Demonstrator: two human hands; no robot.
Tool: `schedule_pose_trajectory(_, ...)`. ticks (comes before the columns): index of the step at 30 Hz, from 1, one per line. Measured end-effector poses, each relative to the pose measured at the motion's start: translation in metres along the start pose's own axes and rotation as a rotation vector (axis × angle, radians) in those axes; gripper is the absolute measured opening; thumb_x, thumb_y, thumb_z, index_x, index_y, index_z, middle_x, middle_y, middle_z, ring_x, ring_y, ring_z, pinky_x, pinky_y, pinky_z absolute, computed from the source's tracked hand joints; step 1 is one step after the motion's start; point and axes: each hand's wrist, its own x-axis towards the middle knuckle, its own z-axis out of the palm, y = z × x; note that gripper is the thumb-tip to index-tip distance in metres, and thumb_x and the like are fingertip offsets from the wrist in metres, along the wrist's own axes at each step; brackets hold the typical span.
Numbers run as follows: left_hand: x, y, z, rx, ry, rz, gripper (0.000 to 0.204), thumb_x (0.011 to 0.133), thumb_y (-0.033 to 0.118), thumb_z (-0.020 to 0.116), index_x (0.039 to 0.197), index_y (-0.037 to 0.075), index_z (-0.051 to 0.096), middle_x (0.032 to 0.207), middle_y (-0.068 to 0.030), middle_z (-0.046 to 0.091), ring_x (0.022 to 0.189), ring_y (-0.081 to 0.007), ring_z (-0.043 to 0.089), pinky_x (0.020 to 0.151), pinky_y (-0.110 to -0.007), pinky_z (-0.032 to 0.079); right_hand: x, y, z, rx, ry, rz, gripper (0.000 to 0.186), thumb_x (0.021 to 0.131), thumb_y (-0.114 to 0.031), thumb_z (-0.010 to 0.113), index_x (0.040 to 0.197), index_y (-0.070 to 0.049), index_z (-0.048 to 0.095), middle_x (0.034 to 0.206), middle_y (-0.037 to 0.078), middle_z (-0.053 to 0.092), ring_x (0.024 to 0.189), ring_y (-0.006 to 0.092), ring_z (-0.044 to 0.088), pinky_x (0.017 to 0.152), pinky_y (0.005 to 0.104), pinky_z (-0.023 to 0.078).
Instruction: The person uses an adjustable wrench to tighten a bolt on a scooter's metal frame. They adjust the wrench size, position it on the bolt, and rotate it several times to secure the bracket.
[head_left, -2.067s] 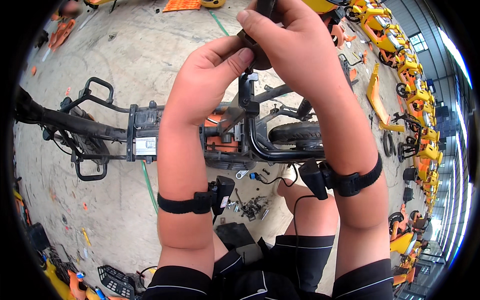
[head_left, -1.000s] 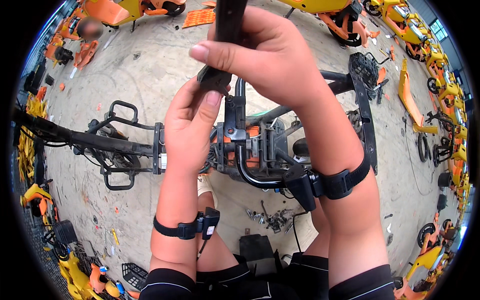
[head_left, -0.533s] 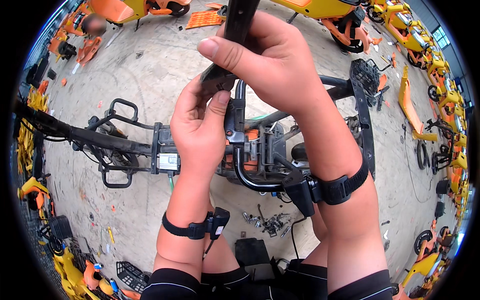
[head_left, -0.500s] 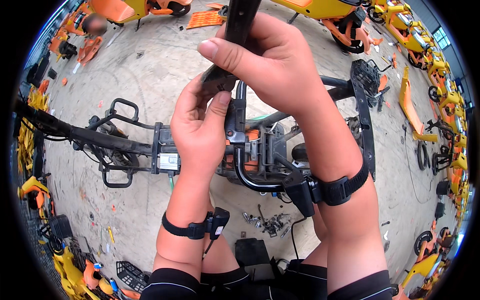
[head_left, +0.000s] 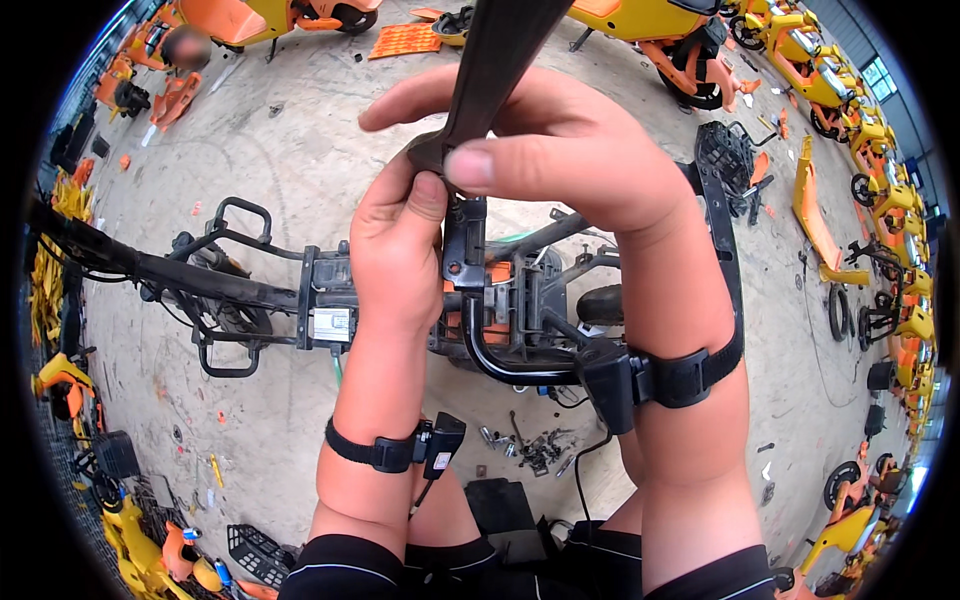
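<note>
A long black bar [head_left: 497, 75] rises toward the top of the view, its lower end over a bare electric scooter frame [head_left: 535, 372]. My left hand [head_left: 400, 245] is closed on that lower end, its thumb against the near side. My right hand [head_left: 575, 165] curves around the bar from the right. Its thumb presses at the lower end by my left thumb, and one finger stretches out left beyond the bar. The other right fingers are partly hidden behind it. Just below my fingers sits a black bracket [head_left: 465, 250] on the frame tube.
Small metal parts and tools [head_left: 540, 450] lie on the concrete floor near my legs. Yellow scooters [head_left: 630, 30] stand along the far side and right. An orange panel [head_left: 405, 40], a yellow-orange body strip [head_left: 820, 210] and a black basket [head_left: 258, 555] are on the floor.
My right hand has shifted slightly right and its thumb has dropped to the bar's lower end. One right finger now extends leftward. The bar's upper part has swung right.
</note>
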Motion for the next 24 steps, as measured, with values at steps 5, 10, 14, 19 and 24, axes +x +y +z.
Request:
schedule_pose_trajectory(5, 0.002, 0.002, -0.005, -0.087, -0.079, -0.063, 0.043, 0.101, 0.03, 0.063, 0.131, -0.002, 0.058, 0.117, -0.0093, 0.066, 0.103, -0.0175, 0.063, 0.092, -0.033, 0.051, -0.002, 0.009, -0.008, 0.035, -0.068, -0.006, 0.031, 0.093, -0.013, 0.072, 0.121, 0.001, 0.071, 0.103, 0.004, 0.073, 0.091, 0.0106, 0.065, 0.08, 0.0261, 0.052)
schedule_pose_trajectory(10, -0.006, 0.002, 0.007, -0.094, 0.008, -0.011, 0.038, 0.103, 0.02, 0.059, 0.133, -0.004, 0.056, 0.124, -0.0102, 0.063, 0.115, -0.0188, 0.061, 0.097, -0.033, 0.049, 0.0, 0.008, -0.002, -0.118, 0.043, -0.013, 0.031, 0.081, -0.018, 0.084, 0.104, 0.002, 0.075, 0.089, 0.003, 0.073, 0.082, 0.0091, 0.065, 0.073, 0.0246, 0.053)
schedule_pose_trajectory(14, -0.014, 0.0, 0.008, 0.163, 0.002, 0.121, 0.038, 0.107, 0.008, 0.05, 0.142, -0.005, 0.049, 0.13, -0.0092, 0.062, 0.121, -0.0151, 0.058, 0.104, -0.029, 0.045, 0.003, 0.011, 0.005, -0.243, 0.097, -0.006, 0.035, 0.075, -0.021, 0.089, 0.097, 0.002, 0.075, 0.082, 0.003, 0.071, 0.077, 0.0079, 0.064, 0.07, 0.0246, 0.053)
schedule_pose_trajectory(19, -0.019, 0.005, 0.01, 0.255, -0.027, 0.204, 0.037, 0.108, 0.015, 0.05, 0.137, -0.007, 0.049, 0.137, -0.0128, 0.056, 0.127, -0.0177, 0.054, 0.108, -0.032, 0.042, 0.007, 0.01, 0.022, -0.367, 0.211, -0.07, 0.023, 0.079, -0.017, 0.089, 0.094, -0.004, 0.076, 0.076, -0.007, 0.064, 0.068, 0.0006, 0.05, 0.056, 0.0188, 0.037)
schedule_pose_trajectory(24, -0.012, 0.007, 0.008, 0.243, -0.02, 0.115, 0.042, 0.108, 0.026, 0.053, 0.135, -0.006, 0.052, 0.133, -0.0103, 0.059, 0.125, -0.0172, 0.055, 0.107, -0.033, 0.043, 0.006, 0.012, 0.018, -0.407, 0.215, -0.043, 0.029, 0.085, -0.027, 0.081, 0.1, -0.002, 0.077, 0.08, -0.001, 0.069, 0.07, 0.0064, 0.057, 0.063, 0.024, 0.046)
